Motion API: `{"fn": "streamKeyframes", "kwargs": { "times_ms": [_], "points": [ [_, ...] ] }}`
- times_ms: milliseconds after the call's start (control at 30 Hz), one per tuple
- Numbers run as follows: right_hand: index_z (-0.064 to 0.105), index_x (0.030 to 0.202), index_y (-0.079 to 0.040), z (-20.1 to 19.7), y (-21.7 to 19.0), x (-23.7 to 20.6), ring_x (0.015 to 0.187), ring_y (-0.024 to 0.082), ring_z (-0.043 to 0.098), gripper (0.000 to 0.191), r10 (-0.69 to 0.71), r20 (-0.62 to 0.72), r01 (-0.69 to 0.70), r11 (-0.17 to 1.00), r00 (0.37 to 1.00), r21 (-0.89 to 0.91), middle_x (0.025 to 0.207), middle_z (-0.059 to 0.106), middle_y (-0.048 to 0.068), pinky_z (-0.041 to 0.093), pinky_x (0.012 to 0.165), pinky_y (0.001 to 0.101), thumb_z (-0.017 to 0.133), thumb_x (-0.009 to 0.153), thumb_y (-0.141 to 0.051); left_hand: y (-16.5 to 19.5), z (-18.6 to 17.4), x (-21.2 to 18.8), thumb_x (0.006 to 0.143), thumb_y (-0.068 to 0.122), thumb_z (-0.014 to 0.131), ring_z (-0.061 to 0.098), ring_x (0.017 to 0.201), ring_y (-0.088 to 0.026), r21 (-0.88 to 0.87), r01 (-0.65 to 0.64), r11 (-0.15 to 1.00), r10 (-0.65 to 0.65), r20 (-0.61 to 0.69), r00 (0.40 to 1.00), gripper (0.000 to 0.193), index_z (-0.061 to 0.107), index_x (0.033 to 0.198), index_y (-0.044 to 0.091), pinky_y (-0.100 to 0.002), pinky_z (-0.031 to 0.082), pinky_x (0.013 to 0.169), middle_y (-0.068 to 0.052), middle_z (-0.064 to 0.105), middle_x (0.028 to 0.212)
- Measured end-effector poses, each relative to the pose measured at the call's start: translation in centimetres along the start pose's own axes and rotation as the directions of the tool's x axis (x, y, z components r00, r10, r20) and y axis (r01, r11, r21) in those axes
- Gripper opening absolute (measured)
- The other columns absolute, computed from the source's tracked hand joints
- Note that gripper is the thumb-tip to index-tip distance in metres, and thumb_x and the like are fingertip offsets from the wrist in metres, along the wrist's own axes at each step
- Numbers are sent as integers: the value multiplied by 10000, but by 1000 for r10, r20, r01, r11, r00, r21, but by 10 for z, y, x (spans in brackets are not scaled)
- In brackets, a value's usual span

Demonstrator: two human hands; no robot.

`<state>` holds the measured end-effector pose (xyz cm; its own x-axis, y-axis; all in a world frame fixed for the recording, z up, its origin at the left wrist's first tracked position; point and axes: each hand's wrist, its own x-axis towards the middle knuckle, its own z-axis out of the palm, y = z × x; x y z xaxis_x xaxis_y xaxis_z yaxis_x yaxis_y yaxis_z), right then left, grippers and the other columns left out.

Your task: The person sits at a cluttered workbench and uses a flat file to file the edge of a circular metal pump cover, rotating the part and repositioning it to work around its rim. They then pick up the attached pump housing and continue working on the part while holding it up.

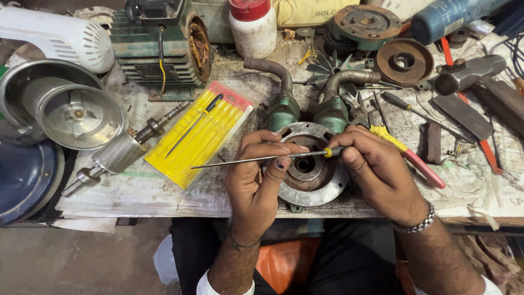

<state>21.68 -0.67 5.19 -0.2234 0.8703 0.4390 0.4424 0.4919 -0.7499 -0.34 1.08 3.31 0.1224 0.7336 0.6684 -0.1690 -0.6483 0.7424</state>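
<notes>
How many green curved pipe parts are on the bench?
2: left pipe part and right pipe part stand side by side just behind the round metal housing; clutter may hide others.

pump housing (312, 173) partly hidden under both hands. blue round lid (24, 177) cut by left edge. blue cylinder (453, 15) cut at top. screwdriver (262, 159) handle buried in right hand (376, 169).

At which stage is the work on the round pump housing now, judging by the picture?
Done: the round housing lies open on the bench, and the motor rotor lies apart at its left. In hand: both hands hold a thin screwdriver level over the housing, the right hand at its yellow-ringed handle, the left hand pinching the shaft. Left: the tip touches nothing yet; impeller and discs lie loose, unfitted.
</notes>
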Motion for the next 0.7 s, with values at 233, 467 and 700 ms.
{"fn": "streamKeyframes", "kwargs": {
  "times_ms": [233, 467, 700],
  "points": [
    [650, 1084, -34, 2, 4, -2, 909, 188, 577, 286, -62, -3, 62, 998, 998, -11, 947, 617, 46, 456, 844, 313, 514, 1078, -286, 5, -1, -2, 1096, 104, 641, 574, 1202, -159, 72, -33, 997, 31, 29, 999, 44, 636, 1134, 83, -319, 496, 1067, -38, 770, 1124],
    [672, 1027, -70, 10, -1, -3, 894, 237, 548, 188, -188, -57, 166, 950, 981, -266, 859, 613, 31, 420, 859, 368, 631, 997, -251, 2, -3, 5, 1021, 89, 733, 626, 1089, -167, 215, -120, 969, 111, 53, 992, 65, 682, 1059, 104, -327, 504, 1036, -9, 762, 1044],
    [679, 1038, -79, 7, -9, -1, 922, 247, 535, 169, -223, -64, 169, 871, 973, -462, 897, 633, 41, 362, 874, 397, 677, 954, -226, 14, -3, 18, 874, 216, 752, 602, 1061, -183, -294, 115, 949, -145, -82, 986, 254, 680, 1050, 48, -366, 495, 1037, -11, 677, 1070]
  ]
}}
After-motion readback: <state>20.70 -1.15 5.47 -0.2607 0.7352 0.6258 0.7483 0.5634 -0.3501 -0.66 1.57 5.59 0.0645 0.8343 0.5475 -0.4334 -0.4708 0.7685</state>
